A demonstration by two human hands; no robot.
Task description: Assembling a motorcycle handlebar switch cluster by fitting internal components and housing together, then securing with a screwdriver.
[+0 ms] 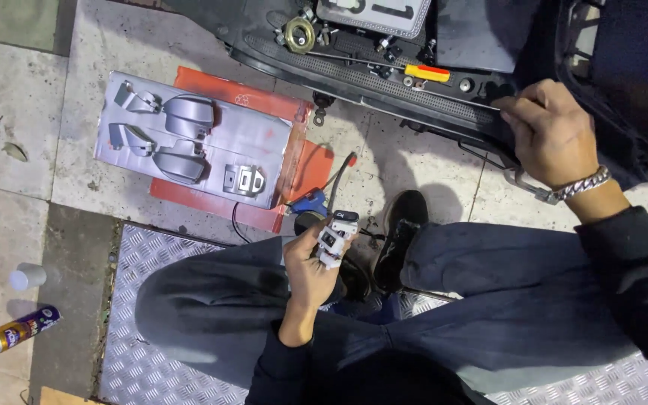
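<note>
Item: switch unit (335, 238), grey-white, wired. Clamped in left hand (310, 271) above the knees, long axis upright. Right hand (550, 132), fingers pinched together on thin rod (414, 104) along black panel (384, 82) edge, well apart, up-right of the unit. Left hand nearer.

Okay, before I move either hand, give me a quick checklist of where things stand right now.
1. Left hand has a firm hold of the switch unit: ok, fingers wrapped round it.
2. Right hand on the black panel edge: ok, fingertips touch it.
3. Switch cable free of snags: cannot tell, it runs behind the hand.
4. Painted parts out of the way on the cardboard: ok.
5. Spray can clear of the legs: ok, lying far left.
</note>
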